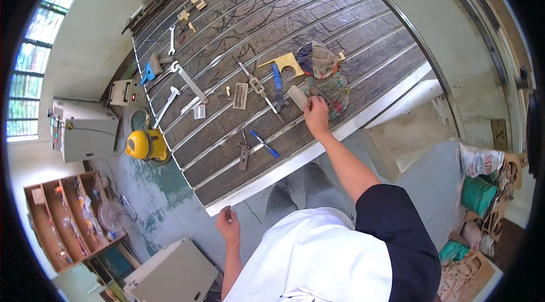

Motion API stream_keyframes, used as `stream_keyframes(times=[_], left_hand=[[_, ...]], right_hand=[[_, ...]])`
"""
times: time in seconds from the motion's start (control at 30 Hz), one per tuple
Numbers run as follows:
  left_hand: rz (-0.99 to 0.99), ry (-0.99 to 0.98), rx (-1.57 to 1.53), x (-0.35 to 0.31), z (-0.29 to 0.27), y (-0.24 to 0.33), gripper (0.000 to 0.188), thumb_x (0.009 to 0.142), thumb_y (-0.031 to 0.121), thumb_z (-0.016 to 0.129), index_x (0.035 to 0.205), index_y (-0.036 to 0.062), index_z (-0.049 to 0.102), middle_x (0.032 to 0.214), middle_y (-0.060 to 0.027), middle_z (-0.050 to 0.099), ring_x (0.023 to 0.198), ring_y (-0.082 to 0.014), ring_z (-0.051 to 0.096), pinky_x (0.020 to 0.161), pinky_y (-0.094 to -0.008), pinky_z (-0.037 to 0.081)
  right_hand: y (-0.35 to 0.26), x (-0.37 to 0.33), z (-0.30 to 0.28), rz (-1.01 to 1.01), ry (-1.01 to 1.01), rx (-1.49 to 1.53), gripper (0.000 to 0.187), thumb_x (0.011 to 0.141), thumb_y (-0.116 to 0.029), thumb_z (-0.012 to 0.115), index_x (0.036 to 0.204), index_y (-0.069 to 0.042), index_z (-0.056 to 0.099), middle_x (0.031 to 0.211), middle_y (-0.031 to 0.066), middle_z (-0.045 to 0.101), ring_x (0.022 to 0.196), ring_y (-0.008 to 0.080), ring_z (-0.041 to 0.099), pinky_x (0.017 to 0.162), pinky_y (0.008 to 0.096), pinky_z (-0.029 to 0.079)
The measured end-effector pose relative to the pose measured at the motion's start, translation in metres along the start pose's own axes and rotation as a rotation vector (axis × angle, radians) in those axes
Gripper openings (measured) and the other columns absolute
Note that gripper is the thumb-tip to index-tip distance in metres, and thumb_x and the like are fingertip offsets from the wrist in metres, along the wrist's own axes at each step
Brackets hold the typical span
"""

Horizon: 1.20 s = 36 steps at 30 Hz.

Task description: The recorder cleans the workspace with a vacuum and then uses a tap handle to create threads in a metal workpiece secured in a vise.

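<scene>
My right hand (317, 117) is closed on one end of a small, pale, see-through plastic box lid (297, 97), held just above the slotted metal table (221, 180). Close by lie a crumpled patterned rag (336, 95) and a blue-handled tool (277, 82). Below the table's near left corner, my left hand (228, 227) hangs with loosely curled fingers, a little apart, and nothing visible in them. An open, pale rectangular box (240, 96) rests left of a tap wrench (257, 85). Nearer to me are a blue marker (265, 144) and a small dark metal tool (244, 155).
Farther left on the table lie wrenches (172, 40), a blue-handled brush (149, 72) and a small clear box (199, 112). A yellow cutout plate (288, 65) lies by another cloth (319, 61). A yellow vacuum cleaner (146, 144) and wooden shelf (71, 219) stand left; bags (478, 195) right.
</scene>
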<state>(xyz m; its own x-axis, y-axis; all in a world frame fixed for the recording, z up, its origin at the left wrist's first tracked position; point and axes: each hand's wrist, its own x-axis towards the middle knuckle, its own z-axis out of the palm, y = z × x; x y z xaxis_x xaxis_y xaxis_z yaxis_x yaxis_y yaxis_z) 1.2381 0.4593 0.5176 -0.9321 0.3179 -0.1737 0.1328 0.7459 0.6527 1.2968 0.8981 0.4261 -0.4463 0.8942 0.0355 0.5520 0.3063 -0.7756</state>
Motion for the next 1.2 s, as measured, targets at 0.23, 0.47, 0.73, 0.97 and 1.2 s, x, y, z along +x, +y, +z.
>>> stream_keyframes(times=[0.23,0.47,0.73,0.97,1.2], left_hand=[[-0.071,0.017,-0.036,-0.017,0.018,0.021,0.019,0.085,0.005,0.064,0.102,-0.0039,0.065,0.083,-0.0108,0.068,0.074,-0.0148,0.064,0.065,-0.0281,0.051],[-0.243,-0.404,-0.445,0.015,0.092,0.053,0.020,0.089,0.014,0.067,0.094,-0.0048,0.062,0.083,-0.0094,0.067,0.073,-0.0130,0.064,0.065,-0.0278,0.053],[-0.307,-0.303,-0.670,0.049,0.118,0.137,0.023,0.088,0.014,0.069,0.093,-0.0020,0.054,0.087,-0.0100,0.062,0.080,-0.0163,0.065,0.067,-0.0290,0.057],[-0.342,-0.315,-0.684,0.042,0.107,0.132,0.020,0.089,0.010,0.067,0.095,0.0001,0.050,0.088,-0.0096,0.062,0.079,-0.0169,0.065,0.067,-0.0300,0.057],[-0.090,-0.371,-0.560,0.022,0.088,0.124,0.019,0.091,0.013,0.063,0.097,-0.0033,0.055,0.084,-0.0127,0.067,0.076,-0.0146,0.066,0.063,-0.0280,0.052]], right_hand=[[0.000,-0.036,-0.030,-0.230,-0.086,0.151,0.013,0.077,-0.001,0.065,0.087,0.000,0.056,0.092,0.0186,0.056,0.080,0.0395,0.058,0.070,0.0466,0.047],[-0.040,-0.109,-0.041,-0.158,-0.509,0.346,0.012,0.073,-0.001,0.067,0.077,0.000,0.056,0.077,0.0158,0.056,0.072,0.0310,0.059,0.063,0.0395,0.046],[-0.086,-0.134,-0.042,-0.341,-0.608,0.441,0.018,0.076,-0.001,0.064,0.091,-0.001,0.054,0.088,0.0176,0.058,0.081,0.0383,0.060,0.068,0.0440,0.048],[-0.082,-0.140,-0.046,-0.349,-0.756,0.434,0.027,0.081,-0.008,0.069,0.103,-0.001,0.055,0.098,0.0161,0.062,0.084,0.0288,0.064,0.067,0.0360,0.051],[-0.073,-0.141,-0.028,0.245,-0.902,0.714,0.048,0.086,-0.013,0.070,0.122,0.002,0.043,0.106,0.0131,0.060,0.078,0.0135,0.063,0.063,0.0270,0.053]])
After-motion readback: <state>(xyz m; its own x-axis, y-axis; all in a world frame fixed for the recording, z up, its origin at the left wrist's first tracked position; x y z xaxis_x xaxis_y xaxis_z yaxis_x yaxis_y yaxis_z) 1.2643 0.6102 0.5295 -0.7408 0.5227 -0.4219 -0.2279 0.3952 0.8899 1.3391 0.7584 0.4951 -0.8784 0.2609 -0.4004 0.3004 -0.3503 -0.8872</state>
